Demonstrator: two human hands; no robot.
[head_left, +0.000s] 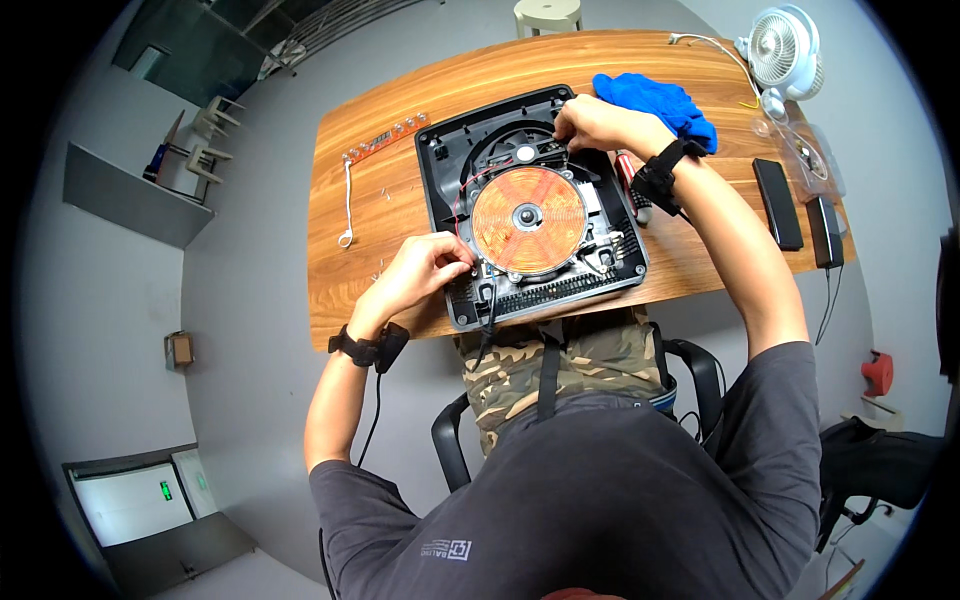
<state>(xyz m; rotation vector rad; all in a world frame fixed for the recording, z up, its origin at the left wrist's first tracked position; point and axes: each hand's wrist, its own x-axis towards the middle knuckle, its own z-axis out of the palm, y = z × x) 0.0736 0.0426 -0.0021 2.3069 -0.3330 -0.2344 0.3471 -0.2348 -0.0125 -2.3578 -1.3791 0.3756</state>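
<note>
An opened black induction cooker base lies on the wooden table, with its round copper coil exposed in the middle. My left hand pinches something small at the cooker's near left edge, by a red wire. My right hand rests on the far side of the base, fingers closed at the black fan housing. What each hand grips is too small to make out.
A blue cloth lies beyond my right hand. An orange circuit strip with a white cable sits at the table's left. Two black devices and a white fan stand at the right. Loose screws lie near the strip.
</note>
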